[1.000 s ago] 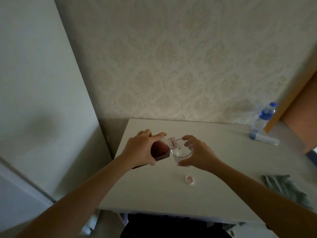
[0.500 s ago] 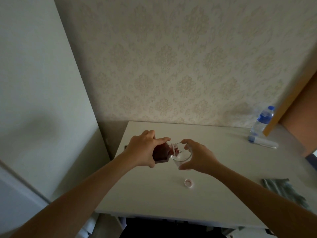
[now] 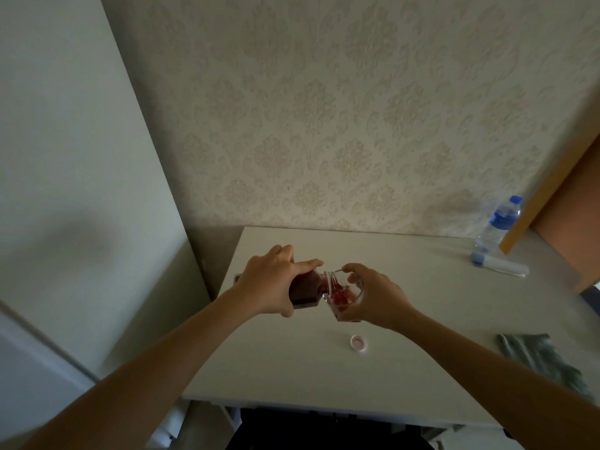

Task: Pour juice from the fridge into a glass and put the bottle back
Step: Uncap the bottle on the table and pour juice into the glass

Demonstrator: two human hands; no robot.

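Observation:
My left hand (image 3: 271, 280) grips a square bottle of dark red juice (image 3: 306, 288), tipped on its side with the open neck over the rim of a clear glass (image 3: 345, 297). Red juice lies in the bottom of the glass. My right hand (image 3: 373, 295) wraps around the glass from the right and holds it tilted toward the bottle, just above the white table (image 3: 422, 319). The bottle's pink-white cap (image 3: 358, 343) rests on the table in front of the glass.
A water bottle with a blue cap (image 3: 496, 227) stands at the table's far right, and a white tube with a blue end (image 3: 498, 265) lies beside it. A green cloth (image 3: 539, 355) sits at the right edge. A pale wall rises close on the left.
The bottle has tipped further and red juice has run into the glass, which was empty a second ago. Both hands have stayed in place over the table.

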